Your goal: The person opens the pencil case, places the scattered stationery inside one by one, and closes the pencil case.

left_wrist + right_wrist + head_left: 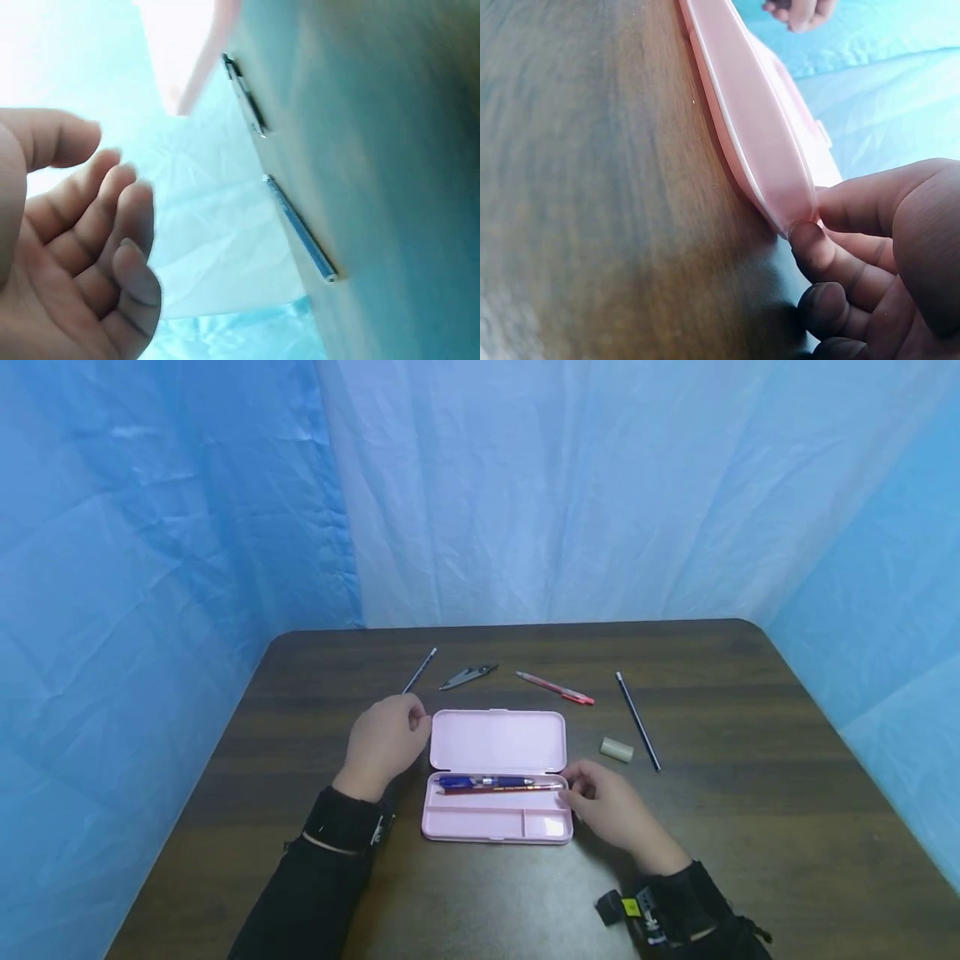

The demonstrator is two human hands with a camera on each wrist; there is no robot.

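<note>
Pencil case (497, 743): smooth pink plastic, slight sheen. Table (750, 827): dark wood-grain surface, low gloss. Backdrop sheeting (562, 485) at 12 o'clock: thin blue plastic film, creased. Snips (468, 676): grey metal. Eraser (617, 749): matt beige. Sleeves (315, 885): black cloth.

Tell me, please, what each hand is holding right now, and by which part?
The right hand holds the pink pencil case at its right end corner. The left hand holds nothing.
</note>
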